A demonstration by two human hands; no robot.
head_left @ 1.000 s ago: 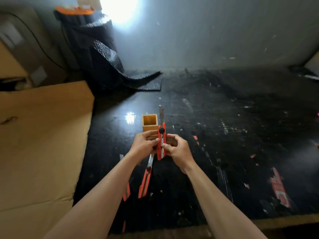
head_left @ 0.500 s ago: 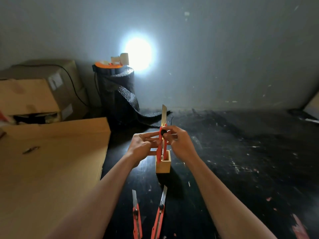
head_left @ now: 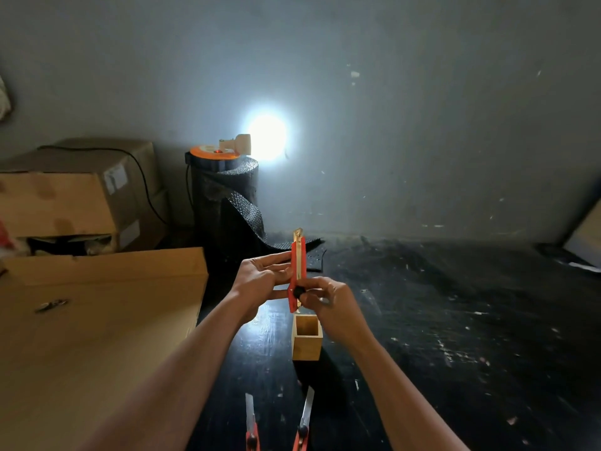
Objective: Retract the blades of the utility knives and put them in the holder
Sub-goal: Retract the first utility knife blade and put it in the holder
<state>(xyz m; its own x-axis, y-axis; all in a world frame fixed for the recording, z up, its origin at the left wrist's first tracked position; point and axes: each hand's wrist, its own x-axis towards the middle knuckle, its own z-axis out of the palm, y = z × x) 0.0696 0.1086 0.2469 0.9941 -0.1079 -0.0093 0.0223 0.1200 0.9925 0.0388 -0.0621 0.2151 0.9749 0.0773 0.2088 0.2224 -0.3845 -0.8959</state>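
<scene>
Both hands hold an orange utility knife (head_left: 298, 265) upright above the small wooden holder (head_left: 307, 341), which looks empty. My left hand (head_left: 260, 279) steadies the knife's body from the left. My right hand (head_left: 328, 302) pinches the black slider knob low on the handle. Only a short blade tip shows at the top. Two more orange knives lie on the dark table near the bottom edge, one at the left (head_left: 251, 424) and one at the right (head_left: 304, 421), both with long blades out.
A large flat cardboard sheet (head_left: 97, 336) covers the table's left side, with boxes (head_left: 74, 196) behind it. A black roll of bubble wrap (head_left: 224, 203) topped by an orange disc and a lamp stands at the back. The scuffed black table (head_left: 455, 320) extends right.
The slider knob has travelled from the top of the handle to near its bottom, and the blade has drawn in to a short tip. The view tilted up further.
</scene>
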